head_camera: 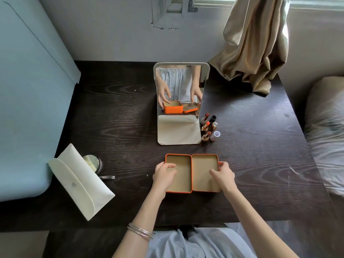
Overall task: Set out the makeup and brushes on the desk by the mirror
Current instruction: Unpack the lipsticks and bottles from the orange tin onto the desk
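Fingers [170, 165] of the left hand [163, 174] are seen curled loosely over the left wall of the orange tin [178, 191], the tips reaching down into its tan inside; whether the wall is actually gripped cannot be told. On the other side, the right hand [222, 175] is laid over the right edge of the tin's lid [204, 161], which lies open and flat just beside the tin, the two touching along their inner edges; its forefinger is stretched across the lid's inside while the thumb is hooked round the outer rim. Nothing is seen inside either half. Thin silver bangles [140, 231] are worn on the left forearm. Both halves are placed on the dark wood desk [260, 155], near its front edge and in front of the folding mirror [179, 90], which is stood upright on its pale base and in which the hands and the tin are reflected. Just beside the mirror's right edge, six lipsticks [210, 127] are stood upright in two short rows, several with caps off. Well apart to the left, a cream pouch [80, 181] with a snap flap is laid at an angle, a round compact [93, 162] partly hidden behind it and a small silver-tipped item, too small to name, showing at its right edge. A beige curtain [255, 43] is draped onto the desk's far right corner.
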`<state>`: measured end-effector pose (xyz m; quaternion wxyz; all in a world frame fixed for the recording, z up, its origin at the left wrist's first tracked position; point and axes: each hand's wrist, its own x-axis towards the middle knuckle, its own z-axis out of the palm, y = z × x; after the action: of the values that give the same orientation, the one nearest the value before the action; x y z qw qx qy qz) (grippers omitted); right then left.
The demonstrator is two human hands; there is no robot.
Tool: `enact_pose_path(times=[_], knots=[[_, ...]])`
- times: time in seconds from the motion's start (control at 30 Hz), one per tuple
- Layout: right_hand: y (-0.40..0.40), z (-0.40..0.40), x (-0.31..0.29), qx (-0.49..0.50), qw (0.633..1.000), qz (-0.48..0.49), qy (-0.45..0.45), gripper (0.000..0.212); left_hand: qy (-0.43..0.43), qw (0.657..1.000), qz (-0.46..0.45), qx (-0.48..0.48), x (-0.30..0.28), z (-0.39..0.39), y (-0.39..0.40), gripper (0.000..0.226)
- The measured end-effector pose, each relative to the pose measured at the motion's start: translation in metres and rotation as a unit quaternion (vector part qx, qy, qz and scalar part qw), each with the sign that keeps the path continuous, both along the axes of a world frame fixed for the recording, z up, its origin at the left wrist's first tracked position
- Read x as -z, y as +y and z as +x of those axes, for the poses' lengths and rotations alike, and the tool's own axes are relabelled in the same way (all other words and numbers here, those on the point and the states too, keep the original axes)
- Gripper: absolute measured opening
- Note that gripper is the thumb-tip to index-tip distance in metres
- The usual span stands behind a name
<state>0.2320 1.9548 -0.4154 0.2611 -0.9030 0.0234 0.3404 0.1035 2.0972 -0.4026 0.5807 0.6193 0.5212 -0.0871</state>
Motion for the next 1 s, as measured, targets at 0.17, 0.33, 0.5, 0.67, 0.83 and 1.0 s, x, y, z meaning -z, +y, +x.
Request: enact_pose_path(times=[0.17,0.33,0.5,0.67,0.83,1.0], knots=[[0.003,-0.018,-0.026,-0.048,0.991,0.118,-0.031,0.020,-0.035,0.997,-0.052,-0.047,0.000,-0.004,0.002,0.029],[0.027,-0.063,-0.017,-0.251,0.960,0.107,-0.063,0.031,-0.069,0.990,-0.064,-0.103,0.003,-0.007,-0.004,0.039],[0.033,-0.070,-0.006,-0.218,0.963,0.152,-0.037,0.019,-0.068,0.993,-0.039,-0.092,0.004,-0.007,-0.003,0.045],[0.017,-0.051,-0.003,-0.218,0.961,0.172,-0.018,0.032,0.033,0.982,0.166,0.078,0.006,-0.008,-0.007,0.028],[0.020,-0.051,-0.007,-0.335,0.928,0.163,-0.022,0.027,0.079,0.954,0.220,0.186,0.002,0.002,-0.022,0.024],[0.018,-0.047,-0.007,-0.345,0.921,0.180,-0.011,0.034,0.085,0.971,0.137,0.175,0.004,0.008,-0.017,0.022]])
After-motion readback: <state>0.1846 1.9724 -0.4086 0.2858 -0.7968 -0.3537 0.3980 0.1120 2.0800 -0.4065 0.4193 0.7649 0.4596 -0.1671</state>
